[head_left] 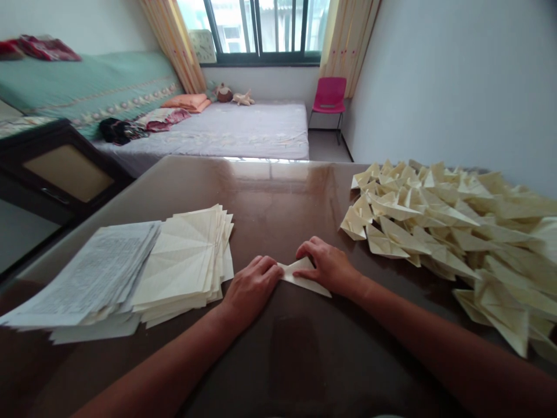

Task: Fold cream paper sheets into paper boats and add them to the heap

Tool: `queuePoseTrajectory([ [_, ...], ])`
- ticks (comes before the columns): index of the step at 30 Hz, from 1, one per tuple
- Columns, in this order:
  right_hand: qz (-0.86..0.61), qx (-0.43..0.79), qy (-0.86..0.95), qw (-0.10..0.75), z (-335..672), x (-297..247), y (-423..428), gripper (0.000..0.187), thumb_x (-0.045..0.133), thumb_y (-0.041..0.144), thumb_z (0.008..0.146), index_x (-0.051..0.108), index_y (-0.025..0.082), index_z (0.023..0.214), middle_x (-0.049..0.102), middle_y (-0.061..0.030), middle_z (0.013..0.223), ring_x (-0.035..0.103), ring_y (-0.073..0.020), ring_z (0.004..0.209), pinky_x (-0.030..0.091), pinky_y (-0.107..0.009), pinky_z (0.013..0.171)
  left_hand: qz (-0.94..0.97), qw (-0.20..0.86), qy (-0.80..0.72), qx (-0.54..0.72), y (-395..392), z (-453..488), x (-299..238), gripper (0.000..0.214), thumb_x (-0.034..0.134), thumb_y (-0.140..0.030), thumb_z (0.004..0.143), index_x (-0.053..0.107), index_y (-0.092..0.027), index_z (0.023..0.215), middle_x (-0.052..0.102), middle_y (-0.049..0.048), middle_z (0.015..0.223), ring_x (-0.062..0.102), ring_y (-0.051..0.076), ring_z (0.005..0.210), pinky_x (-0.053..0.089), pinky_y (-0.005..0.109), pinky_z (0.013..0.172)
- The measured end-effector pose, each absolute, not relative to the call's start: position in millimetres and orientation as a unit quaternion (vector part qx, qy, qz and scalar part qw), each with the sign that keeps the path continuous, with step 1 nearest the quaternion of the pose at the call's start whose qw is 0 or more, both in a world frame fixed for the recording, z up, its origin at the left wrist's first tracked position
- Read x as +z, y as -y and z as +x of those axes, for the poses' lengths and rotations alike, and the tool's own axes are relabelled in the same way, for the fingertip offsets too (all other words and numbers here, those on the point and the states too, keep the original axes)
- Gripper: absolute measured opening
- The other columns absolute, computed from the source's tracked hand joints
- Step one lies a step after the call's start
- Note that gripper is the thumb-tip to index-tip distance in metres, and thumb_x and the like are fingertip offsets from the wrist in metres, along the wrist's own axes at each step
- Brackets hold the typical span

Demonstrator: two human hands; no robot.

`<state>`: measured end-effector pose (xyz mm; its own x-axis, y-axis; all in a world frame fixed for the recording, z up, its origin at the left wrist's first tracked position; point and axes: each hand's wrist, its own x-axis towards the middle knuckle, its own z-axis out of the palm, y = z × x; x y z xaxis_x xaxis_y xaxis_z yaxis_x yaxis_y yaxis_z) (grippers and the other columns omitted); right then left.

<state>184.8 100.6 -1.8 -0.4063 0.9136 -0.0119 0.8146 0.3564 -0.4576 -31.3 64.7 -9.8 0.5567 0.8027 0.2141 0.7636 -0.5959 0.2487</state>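
A small folded piece of cream paper lies on the brown table in front of me, with a pointed end towards the lower right. My left hand presses its left tip, fingers together. My right hand grips its upper edge between thumb and fingers. Left of my hands sits a stack of creased cream paper sheets. A heap of folded cream paper pieces covers the table's right side.
A stack of printed sheets lies at the table's left, touching the cream stack. Beyond the table are a bed, a pink chair and a window. A dark cabinet stands at the left.
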Motion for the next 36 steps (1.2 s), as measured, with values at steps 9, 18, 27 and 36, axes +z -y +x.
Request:
queuePoseTrajectory([
  [9,-0.531,0.321,0.764,0.177,189.7,-1.9,-98.7,0.028,0.072,0.046,0.072,0.061,0.021,0.078,0.055,0.0050,0.060,0.047,-0.0103,0.055,0.030,-0.022,0.053,0.838,0.123,-0.470,0.248,-70.1,-30.9,-15.0,0.019,0.051,-0.030,0.093,0.066,-0.023,0.102,0.064,0.0041,0.100,0.060,0.017,0.094,0.049,0.029,0.084],
  [18,-0.479,0.392,0.737,0.271,193.3,-5.0,-99.4,0.031,0.071,0.045,0.073,0.056,0.018,0.074,0.050,0.0061,0.058,0.040,-0.0082,0.054,0.031,-0.020,0.051,0.798,0.233,-0.469,0.297,-72.1,-29.3,-11.1,0.021,0.054,-0.030,0.091,0.069,-0.022,0.104,0.068,0.0043,0.101,0.064,0.016,0.092,0.050,0.027,0.085],
  [27,-0.471,0.396,0.734,0.288,189.7,-8.6,-95.6,0.032,0.069,0.047,0.074,0.055,0.018,0.073,0.046,0.0066,0.057,0.038,-0.0081,0.052,0.031,-0.020,0.050,0.801,0.275,-0.477,0.236,-73.4,-27.3,-2.5,0.025,0.048,-0.031,0.093,0.066,-0.019,0.083,0.063,0.0021,0.081,0.058,0.013,0.075,0.044,0.023,0.067],
  [36,-0.474,0.452,0.701,0.282,198.7,-3.9,-103.3,0.040,0.073,0.043,0.071,0.058,0.018,0.098,0.061,0.0026,0.073,0.049,-0.0096,0.059,0.039,-0.021,0.053,0.771,0.279,-0.492,0.291,-74.7,-29.1,3.7,0.028,0.044,-0.033,0.094,0.059,-0.017,0.076,0.059,0.0015,0.075,0.054,0.013,0.071,0.040,0.023,0.063],
])
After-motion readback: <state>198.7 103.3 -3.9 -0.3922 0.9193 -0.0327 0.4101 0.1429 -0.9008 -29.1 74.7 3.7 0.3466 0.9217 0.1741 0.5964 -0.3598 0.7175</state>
